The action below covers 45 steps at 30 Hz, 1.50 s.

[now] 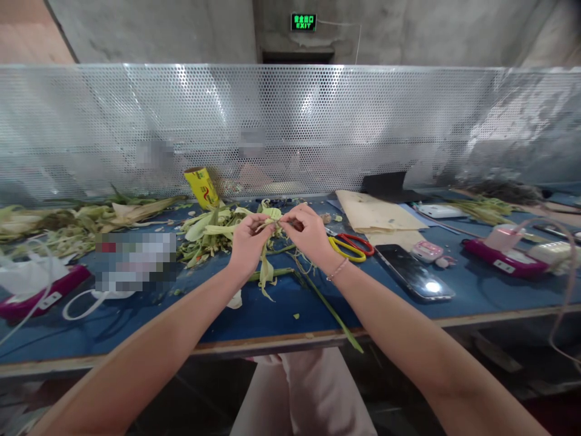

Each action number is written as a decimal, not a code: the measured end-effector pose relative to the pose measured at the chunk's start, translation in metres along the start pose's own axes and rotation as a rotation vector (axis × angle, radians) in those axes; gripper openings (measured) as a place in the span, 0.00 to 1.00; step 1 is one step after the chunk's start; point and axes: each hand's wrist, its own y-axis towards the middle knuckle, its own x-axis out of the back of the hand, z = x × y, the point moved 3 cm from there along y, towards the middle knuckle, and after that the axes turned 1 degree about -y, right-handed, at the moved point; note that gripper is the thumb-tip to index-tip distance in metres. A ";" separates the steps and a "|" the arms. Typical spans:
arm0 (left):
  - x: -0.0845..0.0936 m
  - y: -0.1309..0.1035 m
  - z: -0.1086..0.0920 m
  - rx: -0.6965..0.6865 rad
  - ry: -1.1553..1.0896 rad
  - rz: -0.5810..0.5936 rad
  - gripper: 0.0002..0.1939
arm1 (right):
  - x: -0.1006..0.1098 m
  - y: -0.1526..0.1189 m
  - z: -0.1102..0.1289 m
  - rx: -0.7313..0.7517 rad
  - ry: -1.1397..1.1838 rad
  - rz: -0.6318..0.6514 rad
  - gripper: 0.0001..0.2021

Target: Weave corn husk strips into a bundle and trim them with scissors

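Observation:
Above the middle of the blue table, my left hand [249,242] and my right hand [311,237] meet, fingertips almost touching. Both are closed in a pinch on a pale green corn husk [273,213]; the exact grip is partly hidden by the fingers. Below them dangles a curled husk strip [266,275]. A heap of torn husks [200,233] lies just left of my left hand. Scissors with yellow and red handles [351,247] rest beside my right wrist. A long green stalk [333,312] runs under my right forearm and past the table's front edge.
A black phone [413,272], a pink case [427,251] and brown paper [379,212] lie to the right. Purple power strips [503,257] with cables stand on both sides. Behind the yellow box [202,188] rises a perforated metal screen [290,121]. More husks [131,215] lie at left.

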 end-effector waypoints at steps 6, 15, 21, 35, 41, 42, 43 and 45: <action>0.001 0.002 0.003 -0.037 0.012 0.012 0.08 | 0.000 0.000 0.004 0.042 -0.047 0.019 0.04; 0.001 0.001 0.001 -0.054 0.063 -0.006 0.09 | -0.001 -0.001 0.005 0.019 -0.035 0.022 0.02; 0.001 0.002 0.001 -0.059 0.069 -0.018 0.09 | -0.003 -0.003 0.006 0.113 -0.064 0.081 0.03; 0.001 0.002 0.001 -0.076 0.083 0.030 0.09 | -0.002 -0.001 0.000 0.082 -0.031 -0.013 0.04; 0.001 0.001 0.000 -0.087 0.146 0.029 0.09 | -0.001 0.000 0.001 0.096 -0.052 0.001 0.03; 0.001 0.001 0.000 -0.090 0.156 0.028 0.09 | -0.001 0.000 0.002 0.102 -0.054 0.001 0.02; 0.001 0.001 0.000 -0.090 0.164 0.024 0.08 | -0.002 -0.001 0.002 0.108 -0.056 -0.001 0.02; 0.002 0.001 0.001 -0.086 0.175 0.006 0.09 | -0.002 -0.001 0.004 0.119 -0.057 -0.010 0.03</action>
